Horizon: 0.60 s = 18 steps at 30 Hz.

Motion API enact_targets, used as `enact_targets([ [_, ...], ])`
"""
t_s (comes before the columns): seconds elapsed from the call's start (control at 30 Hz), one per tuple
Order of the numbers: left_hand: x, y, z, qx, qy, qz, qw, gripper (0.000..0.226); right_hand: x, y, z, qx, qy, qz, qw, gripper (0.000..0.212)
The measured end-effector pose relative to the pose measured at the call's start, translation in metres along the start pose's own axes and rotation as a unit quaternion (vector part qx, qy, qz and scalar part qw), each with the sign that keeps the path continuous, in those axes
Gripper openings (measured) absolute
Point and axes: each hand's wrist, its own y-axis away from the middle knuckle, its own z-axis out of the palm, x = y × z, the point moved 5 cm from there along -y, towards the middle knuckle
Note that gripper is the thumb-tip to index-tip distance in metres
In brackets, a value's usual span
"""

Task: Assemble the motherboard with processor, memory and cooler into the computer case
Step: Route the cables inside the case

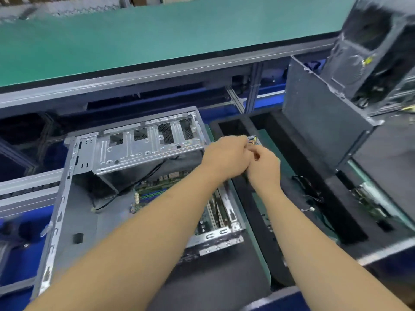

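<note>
From the head view, an open computer case [125,198] is seen lying on its side, with the motherboard [157,187] seated inside it beneath the silver drive cage [143,144]. Just beyond the case's far right corner, the left hand [224,158] and right hand [263,169] are brought together, touching, fingers curled. A small connector with yellow wires [252,140] is pinched at the fingertips; which hand grips it cannot be told. A second dark case [350,86] stands well right of the open case.
</note>
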Motion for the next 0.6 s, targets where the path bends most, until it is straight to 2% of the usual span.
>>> enact_targets([
  [0.13,0.033,-0.012,0.046,-0.107,-0.046,-0.008,0.993,0.013,0.079,-0.011,-0.038,0.041,0.145,0.104,0.983,0.033],
  [0.23,0.045,-0.012,0.077,-0.168,-0.051,-0.03,0.984,0.013,0.123,-0.015,-0.066,0.052,0.249,0.164,0.953,0.037],
  [0.3,0.051,-0.012,0.093,-0.195,-0.047,-0.051,0.978,0.015,0.149,-0.017,-0.081,0.043,0.281,0.214,0.934,0.041],
  [0.43,0.063,-0.011,0.122,-0.226,-0.044,-0.06,0.971,0.014,0.189,-0.025,-0.097,-0.004,0.269,0.295,0.917,0.046],
  [0.6,0.065,-0.011,0.146,-0.241,-0.023,-0.08,0.967,0.02,0.223,-0.039,-0.089,-0.071,0.213,0.334,0.915,0.05],
])
